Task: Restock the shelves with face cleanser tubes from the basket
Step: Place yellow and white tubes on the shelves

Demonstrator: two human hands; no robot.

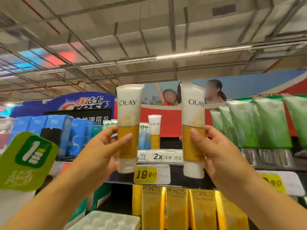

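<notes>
Our left hand (pixel 106 146) and right hand (pixel 216 150), fingers clamped on an upright Olay tube (pixel 128 123) and second Olay tube (pixel 192 127), a third tube (pixel 155 130) on the shelf (pixel 166 177) between, green tubes (pixel 259 123) at its right end.

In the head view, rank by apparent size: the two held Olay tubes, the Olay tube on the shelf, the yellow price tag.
1. The held white-and-gold Olay tubes, left and right, look alike.
2. Shelf Olay tube, farther away.
3. Yellow 19.90 price tag.

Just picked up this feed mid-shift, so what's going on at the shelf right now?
A person is restocking. The left hand grips one Olay tube and the right hand grips a second Olay tube, both upright, cap down, raised in front of the shelf. Neither is placed yet. One more Olay tube already stands on the shelf between them, above the yellow price tag. Green tubes sit to the right.
</notes>
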